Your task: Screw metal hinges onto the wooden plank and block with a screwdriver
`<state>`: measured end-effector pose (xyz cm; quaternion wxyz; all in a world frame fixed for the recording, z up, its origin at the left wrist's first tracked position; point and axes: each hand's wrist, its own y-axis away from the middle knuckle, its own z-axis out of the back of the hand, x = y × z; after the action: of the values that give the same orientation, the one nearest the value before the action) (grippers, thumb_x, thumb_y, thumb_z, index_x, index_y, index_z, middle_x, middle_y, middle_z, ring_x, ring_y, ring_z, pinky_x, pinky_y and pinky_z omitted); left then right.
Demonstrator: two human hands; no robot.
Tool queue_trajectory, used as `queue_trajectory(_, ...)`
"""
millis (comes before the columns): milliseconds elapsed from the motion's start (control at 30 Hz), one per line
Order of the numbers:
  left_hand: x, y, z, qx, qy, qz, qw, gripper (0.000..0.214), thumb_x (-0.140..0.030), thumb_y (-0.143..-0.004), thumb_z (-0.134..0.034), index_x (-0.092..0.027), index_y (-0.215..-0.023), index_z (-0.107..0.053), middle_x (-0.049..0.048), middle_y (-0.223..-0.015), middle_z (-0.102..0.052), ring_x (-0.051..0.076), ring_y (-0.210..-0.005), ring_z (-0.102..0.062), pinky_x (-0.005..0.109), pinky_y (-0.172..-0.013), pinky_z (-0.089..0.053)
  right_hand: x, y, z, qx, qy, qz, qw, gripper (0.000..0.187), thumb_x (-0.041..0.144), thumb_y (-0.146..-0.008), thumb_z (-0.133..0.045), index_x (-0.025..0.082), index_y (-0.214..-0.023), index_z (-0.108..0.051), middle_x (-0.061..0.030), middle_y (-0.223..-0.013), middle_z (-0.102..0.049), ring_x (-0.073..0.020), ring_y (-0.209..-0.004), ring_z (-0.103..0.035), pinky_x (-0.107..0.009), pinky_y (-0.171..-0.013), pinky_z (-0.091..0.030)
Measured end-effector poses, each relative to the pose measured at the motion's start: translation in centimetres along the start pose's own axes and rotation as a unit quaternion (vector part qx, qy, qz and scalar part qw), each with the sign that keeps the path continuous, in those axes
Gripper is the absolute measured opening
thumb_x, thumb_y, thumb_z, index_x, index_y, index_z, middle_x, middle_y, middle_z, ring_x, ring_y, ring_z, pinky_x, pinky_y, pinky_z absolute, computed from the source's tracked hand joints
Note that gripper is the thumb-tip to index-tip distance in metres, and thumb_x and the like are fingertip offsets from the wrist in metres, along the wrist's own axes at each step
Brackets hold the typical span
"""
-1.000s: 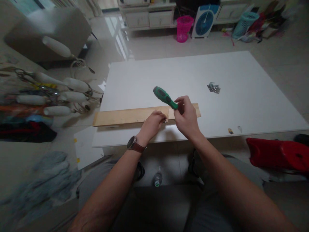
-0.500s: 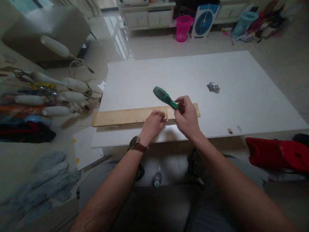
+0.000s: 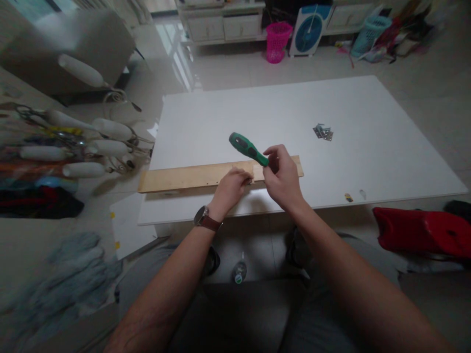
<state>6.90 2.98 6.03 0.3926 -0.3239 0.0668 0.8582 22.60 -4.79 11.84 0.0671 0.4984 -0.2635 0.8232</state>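
Note:
A long wooden board (image 3: 180,178) lies along the near side of the white tabletop (image 3: 221,117), with small dark holes near its front edge. My right hand (image 3: 282,179) grips a screwdriver (image 3: 246,147) by the lower end of its green handle; the handle points up and to the left, and the shaft is hidden by the fingers. At the board's front edge, my left hand (image 3: 232,189) has its fingers pinched together. A small shiny piece shows at the fingertips, too small to name. Right of centre lies a small pile of metal brackets (image 3: 324,132).
Two small flat pieces (image 3: 349,197) lie near the table's front right edge. A red plastic stool (image 3: 419,230) is at the right. A clear bottle (image 3: 239,272) stands on the floor between my feet. Left of the table are several white lamp-like parts (image 3: 114,128) with cables.
The view has shifted slightly. Both hands stay at the same part of the board, and the screwdriver handle has tipped a little further left.

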Motion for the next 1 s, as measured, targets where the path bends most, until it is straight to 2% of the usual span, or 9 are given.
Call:
queue_trajectory(233, -0.4, 0.0, 0.3, -0.004, -0.056, 0.012, 0.998, 0.011, -0.022, -0.099, -0.065, -0.019, -0.094, -0.074, 0.0106, -0.101, -0.073, 0.026, -0.100, -0.067, 0.038, -0.090, -0.055, -0.1, -0.1, 0.4, -0.002, 0.005, 0.007, 1.000, 0.033, 0.005, -0.077, -0.050, 0.026, -0.103, -0.051, 0.0025, -0.077, -0.047, -0.0181, -0.074, -0.052, -0.035, -0.069, -0.039)
queue_trajectory(367, -0.7, -0.1, 0.3, -0.006, -0.062, 0.024, 0.998, 0.016, -0.026, -0.099, -0.068, -0.018, -0.086, -0.070, 0.0107, -0.095, -0.072, 0.025, -0.094, -0.065, 0.037, -0.086, -0.053, 0.2, -0.1, 0.6, -0.021, 0.005, 0.012, 1.000, 0.033, 0.004, -0.077, -0.049, 0.026, -0.102, -0.052, 0.0023, -0.077, -0.048, -0.0178, -0.073, -0.052, -0.036, -0.070, -0.040)
queue_trajectory(433, -0.8, -0.2, 0.2, -0.012, -0.052, 0.030, 0.998, 0.014, -0.025, -0.099, -0.069, -0.018, -0.087, -0.069, 0.0099, -0.092, -0.072, 0.025, -0.092, -0.065, 0.038, -0.086, -0.053, 0.4, -0.1, 0.6, -0.030, 0.002, 0.012, 0.999, 0.033, 0.004, -0.077, -0.049, 0.026, -0.102, -0.052, 0.0020, -0.078, -0.048, -0.0177, -0.073, -0.052, -0.036, -0.070, -0.041)
queue_trajectory(533, -0.7, -0.2, 0.2, -0.018, -0.019, 0.033, 0.999, 0.005, -0.020, -0.097, -0.069, -0.018, -0.100, -0.073, 0.0086, -0.093, -0.073, 0.024, -0.090, -0.066, 0.037, -0.086, -0.054, 0.6, -0.2, 0.7, -0.033, 0.000, 0.009, 0.999, 0.033, 0.004, -0.077, -0.049, 0.026, -0.102, -0.052, 0.0019, -0.079, -0.049, -0.0177, -0.073, -0.052, -0.035, -0.070, -0.041)
queue_trajectory(600, -0.5, -0.3, 0.2, -0.013, 0.006, 0.022, 1.000, 0.012, -0.015, -0.096, -0.068, -0.019, -0.105, -0.075, 0.0084, -0.097, -0.075, 0.023, -0.091, -0.067, 0.037, -0.088, -0.054, 0.6, -0.2, 0.9, -0.032, -0.002, 0.007, 0.999, 0.033, 0.005, -0.077, -0.049, 0.026, -0.102, -0.052, 0.0023, -0.078, -0.048, -0.0176, -0.073, -0.051, -0.035, -0.070, -0.040)
queue_trajectory(767, 0.3, -0.4, 0.5, 0.009, 0.019, -0.010, 1.000, 0.016, -0.010, -0.094, -0.064, -0.018, -0.092, -0.078, 0.0091, -0.094, -0.076, 0.023, -0.093, -0.067, 0.037, -0.090, -0.053, 0.4, -0.1, 1.2, -0.034, -0.001, 0.009, 0.999, 0.033, 0.004, -0.077, -0.049, 0.026, -0.102, -0.052, 0.0025, -0.077, -0.046, -0.0174, -0.073, -0.050, -0.035, -0.069, -0.039)
queue_trajectory(1000, -0.4, -0.6, 0.5, -0.007, 0.018, 0.027, 0.999, 0.012, -0.017, -0.094, -0.070, -0.018, -0.082, -0.069, 0.0074, -0.085, -0.071, 0.022, -0.084, -0.063, 0.034, -0.080, -0.048, 0.3, -0.1, 1.0, -0.037, -0.009, 0.020, 0.999, 0.034, 0.003, -0.077, -0.049, 0.025, -0.102, -0.052, 0.0034, -0.078, -0.047, -0.0156, -0.072, -0.050, -0.033, -0.068, -0.039)
